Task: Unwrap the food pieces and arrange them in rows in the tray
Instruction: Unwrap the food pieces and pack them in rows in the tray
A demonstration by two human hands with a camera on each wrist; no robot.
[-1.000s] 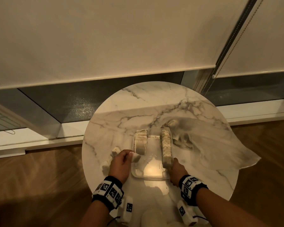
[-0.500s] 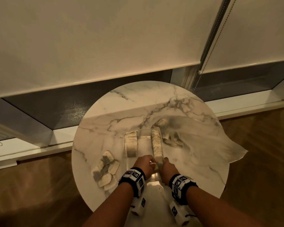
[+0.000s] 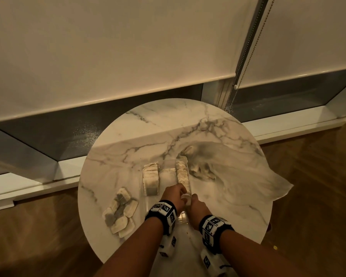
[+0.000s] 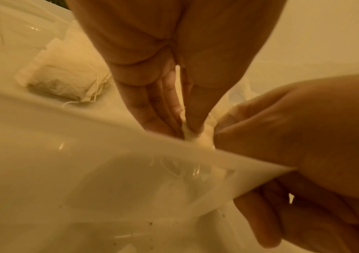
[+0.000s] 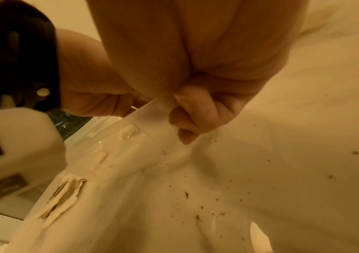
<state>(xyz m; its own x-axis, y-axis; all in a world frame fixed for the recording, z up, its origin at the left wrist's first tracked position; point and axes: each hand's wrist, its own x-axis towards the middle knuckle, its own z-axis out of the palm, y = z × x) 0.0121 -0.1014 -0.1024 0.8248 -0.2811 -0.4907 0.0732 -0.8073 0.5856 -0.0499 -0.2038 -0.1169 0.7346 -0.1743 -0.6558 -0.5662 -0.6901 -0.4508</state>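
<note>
A clear plastic tray (image 3: 168, 173) lies mid-table with two rows of pale food pieces standing on edge: a short left row (image 3: 151, 178) and a longer right row (image 3: 182, 173). My left hand (image 3: 180, 193) pinches one pale food piece (image 3: 185, 196) at the near end of the right row. In the left wrist view that piece (image 4: 196, 137) sits between the fingertips just over the tray rim (image 4: 87, 111). My right hand (image 3: 191, 199) grips the tray's near right rim (image 5: 144, 118), fingers (image 5: 192, 116) curled over it.
A loose pile of pale pieces (image 3: 121, 212) lies on the round marble table (image 3: 168, 126), left of the tray. A crumpled clear plastic bag (image 3: 228, 174) spreads over the right side and past the edge. Dark crumbs (image 5: 198, 217) dot the tabletop. A window and blinds stand beyond.
My left hand carried a piece from the tray's left side across to the near end of the right row. The right hand stayed on the tray rim. The pile on the left came into sight.
</note>
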